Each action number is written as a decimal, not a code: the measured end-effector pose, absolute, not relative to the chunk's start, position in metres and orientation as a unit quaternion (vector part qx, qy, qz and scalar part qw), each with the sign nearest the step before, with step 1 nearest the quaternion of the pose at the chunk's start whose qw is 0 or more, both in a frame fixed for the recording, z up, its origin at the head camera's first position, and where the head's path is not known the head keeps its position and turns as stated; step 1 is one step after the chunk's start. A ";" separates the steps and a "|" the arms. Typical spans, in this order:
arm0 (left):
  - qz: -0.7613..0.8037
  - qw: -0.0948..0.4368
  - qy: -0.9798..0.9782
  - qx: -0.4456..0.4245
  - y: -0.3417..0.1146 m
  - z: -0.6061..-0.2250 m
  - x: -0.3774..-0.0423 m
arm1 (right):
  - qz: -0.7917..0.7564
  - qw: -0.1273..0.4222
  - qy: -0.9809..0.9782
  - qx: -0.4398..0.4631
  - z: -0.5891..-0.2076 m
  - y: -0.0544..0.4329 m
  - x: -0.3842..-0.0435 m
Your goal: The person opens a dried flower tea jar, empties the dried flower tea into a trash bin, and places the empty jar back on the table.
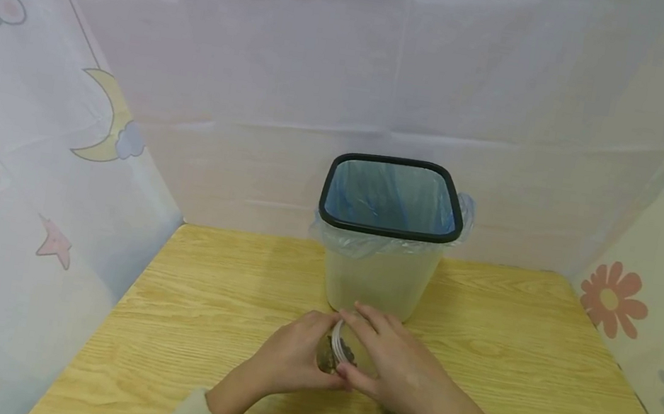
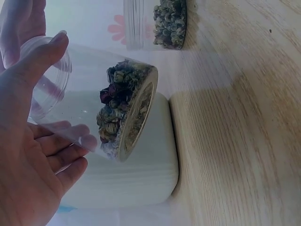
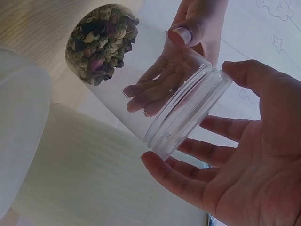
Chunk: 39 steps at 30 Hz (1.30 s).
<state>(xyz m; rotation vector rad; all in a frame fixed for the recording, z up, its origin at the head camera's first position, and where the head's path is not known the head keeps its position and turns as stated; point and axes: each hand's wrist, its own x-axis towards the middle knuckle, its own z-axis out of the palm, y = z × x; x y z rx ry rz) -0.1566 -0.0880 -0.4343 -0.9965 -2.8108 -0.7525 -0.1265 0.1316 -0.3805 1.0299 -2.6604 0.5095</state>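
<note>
A clear plastic jar (image 2: 84, 99) is tilted between both hands, with dried flower buds (image 3: 101, 42) gathered at its base end. My left hand (image 1: 297, 356) holds the jar's body, thumb on one side and fingers round the other. At the top end, the fingers and thumb of my right hand (image 1: 401, 364) are spread round the rim of the clear lid (image 3: 190, 120). The lid sits on the jar's mouth. A second clear jar with dried buds (image 2: 170, 23) stands on the table, mostly hidden under my right forearm in the head view.
Behind my hands stands a white bin (image 1: 380, 275) with a black rim (image 1: 389, 232) and a blue-tinted bag liner (image 1: 394, 195). The wooden table (image 1: 229, 292) meets a pale cloth backdrop (image 1: 279, 85). Small dark crumbs lie on the table near the second jar.
</note>
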 end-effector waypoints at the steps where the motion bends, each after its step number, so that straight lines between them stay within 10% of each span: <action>1: -0.245 0.028 -0.913 -0.324 -0.088 -0.434 -0.157 | 0.174 0.122 -0.911 0.355 -0.380 0.131 -0.126; 39: -0.325 -0.058 -0.843 -0.425 -0.101 -0.442 -0.166 | 0.185 0.075 -0.862 0.465 -0.380 0.136 -0.124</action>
